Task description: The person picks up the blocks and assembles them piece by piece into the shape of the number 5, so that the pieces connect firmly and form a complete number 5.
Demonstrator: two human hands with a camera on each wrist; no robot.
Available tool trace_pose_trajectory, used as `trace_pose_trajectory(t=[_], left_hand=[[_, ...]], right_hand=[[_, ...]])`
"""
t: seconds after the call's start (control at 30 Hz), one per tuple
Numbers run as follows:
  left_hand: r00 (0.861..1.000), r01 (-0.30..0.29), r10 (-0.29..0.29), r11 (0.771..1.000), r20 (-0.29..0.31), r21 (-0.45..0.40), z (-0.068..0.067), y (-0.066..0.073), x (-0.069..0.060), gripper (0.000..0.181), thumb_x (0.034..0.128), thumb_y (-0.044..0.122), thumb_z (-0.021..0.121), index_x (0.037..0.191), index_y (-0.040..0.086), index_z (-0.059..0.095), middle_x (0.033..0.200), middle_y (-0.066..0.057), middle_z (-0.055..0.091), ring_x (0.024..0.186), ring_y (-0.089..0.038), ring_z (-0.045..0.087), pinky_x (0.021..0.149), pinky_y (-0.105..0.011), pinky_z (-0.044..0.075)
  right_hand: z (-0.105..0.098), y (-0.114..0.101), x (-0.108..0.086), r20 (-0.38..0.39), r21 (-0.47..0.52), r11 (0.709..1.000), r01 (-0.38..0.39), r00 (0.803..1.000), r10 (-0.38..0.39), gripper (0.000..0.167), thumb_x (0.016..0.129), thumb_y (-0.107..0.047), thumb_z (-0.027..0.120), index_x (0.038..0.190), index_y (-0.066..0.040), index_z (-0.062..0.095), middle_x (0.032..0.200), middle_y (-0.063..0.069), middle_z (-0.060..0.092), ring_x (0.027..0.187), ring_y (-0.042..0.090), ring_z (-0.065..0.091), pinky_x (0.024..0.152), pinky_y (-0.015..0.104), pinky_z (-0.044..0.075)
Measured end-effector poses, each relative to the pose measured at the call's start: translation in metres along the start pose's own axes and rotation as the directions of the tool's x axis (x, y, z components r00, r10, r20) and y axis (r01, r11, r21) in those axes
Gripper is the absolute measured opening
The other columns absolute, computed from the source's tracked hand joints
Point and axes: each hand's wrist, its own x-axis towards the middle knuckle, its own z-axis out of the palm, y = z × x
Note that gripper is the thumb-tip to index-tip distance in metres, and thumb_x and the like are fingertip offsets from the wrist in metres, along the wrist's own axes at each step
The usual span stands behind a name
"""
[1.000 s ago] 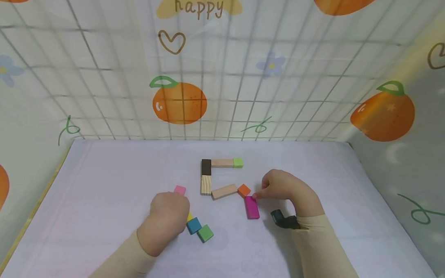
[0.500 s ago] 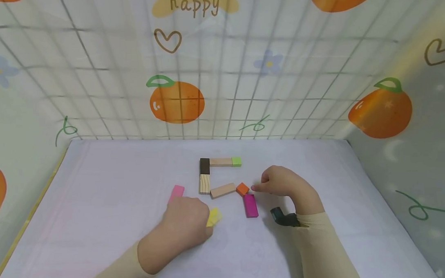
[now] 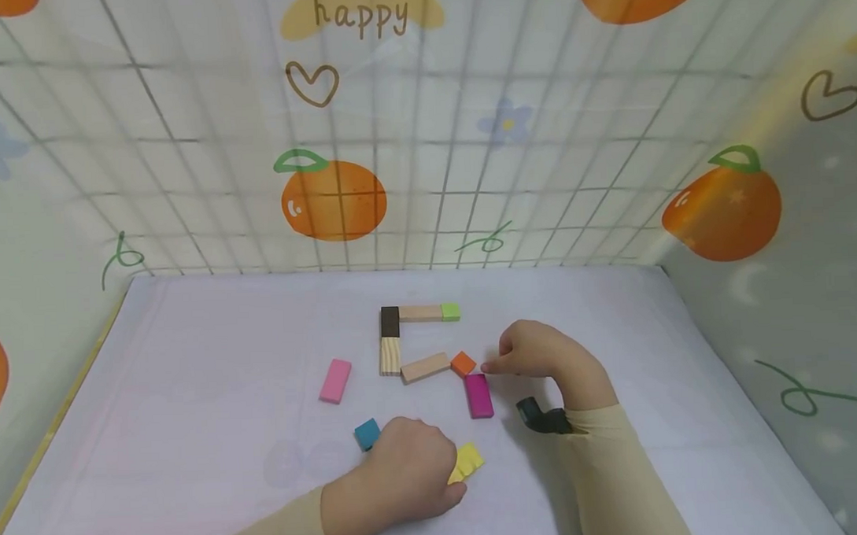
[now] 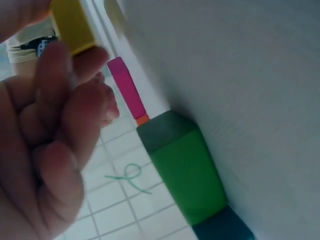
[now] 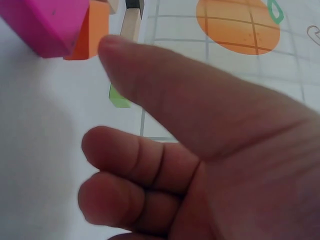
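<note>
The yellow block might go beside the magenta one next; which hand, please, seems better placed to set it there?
The left hand, I think: it pinches the yellow block near the magenta block. The right hand holds nothing, beside the orange block.

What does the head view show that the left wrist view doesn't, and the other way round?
Only the head view shows the pink block, dark brown block and light green cube. Only the left wrist view shows the green block. Both show the left hand holding the yellow block, plus the magenta block, orange block and blue block.
</note>
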Motion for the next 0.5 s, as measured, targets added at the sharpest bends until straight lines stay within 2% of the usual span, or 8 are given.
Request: trace_pose_trajectory(t=[0.2, 0.33, 0.4, 0.5], left_hand=[[1.000, 0.015, -0.015, 1.000, -0.008, 0.011, 0.007, 0.001, 0.002, 0.052, 0.0862, 0.063, 0.069, 0.056, 0.022, 0.058, 0.048, 0.007, 0.040, 0.046, -0.011, 0.041, 0.044, -0.026, 0.029], [0.999, 0.044, -0.044, 0.999, 0.011, 0.027, 0.003, 0.005, -0.003, 0.053, 0.0832, 0.070, 0.067, 0.062, 0.021, 0.067, 0.052, 0.007, 0.045, 0.050, -0.011, 0.044, 0.045, -0.026, 0.032], [0.999, 0.025, -0.028, 0.998, 0.036, 0.063, 0.000, 0.008, -0.008, 0.053, 0.0838, 0.072, 0.064, 0.068, 0.022, 0.071, 0.057, 0.006, 0.050, 0.053, -0.011, 0.046, 0.046, -0.026, 0.036], [0.995, -0.080, 0.073, 0.990, 0.064, 0.119, -0.001, 0.016, -0.017, 0.049, 0.0851, 0.071, 0.063, 0.073, 0.025, 0.074, 0.065, 0.007, 0.053, 0.058, -0.009, 0.048, 0.047, -0.025, 0.039]], right_hand=[[0.001, 0.001, -0.001, -0.004, 0.005, 1.000, -0.023, 1.000, 0.023, 0.040, 0.083, -0.043, 0.079, 0.066, -0.012, 0.061, 0.058, -0.001, 0.045, 0.061, 0.017, 0.048, 0.057, 0.031, 0.039], [0.000, 0.003, -0.002, -0.001, 0.007, 0.999, -0.039, 0.999, 0.039, 0.039, 0.082, -0.043, 0.080, 0.068, -0.012, 0.062, 0.059, -0.001, 0.046, 0.062, 0.017, 0.049, 0.058, 0.031, 0.040], [-0.001, 0.003, -0.002, 0.001, 0.007, 0.999, -0.042, 0.999, 0.042, 0.039, 0.082, -0.043, 0.081, 0.068, -0.012, 0.061, 0.060, -0.001, 0.046, 0.062, 0.017, 0.049, 0.058, 0.031, 0.040], [-0.002, 0.004, -0.003, 0.000, 0.007, 0.999, -0.038, 0.999, 0.038, 0.040, 0.080, -0.042, 0.082, 0.066, -0.012, 0.059, 0.059, -0.002, 0.045, 0.062, 0.017, 0.048, 0.058, 0.032, 0.040]])
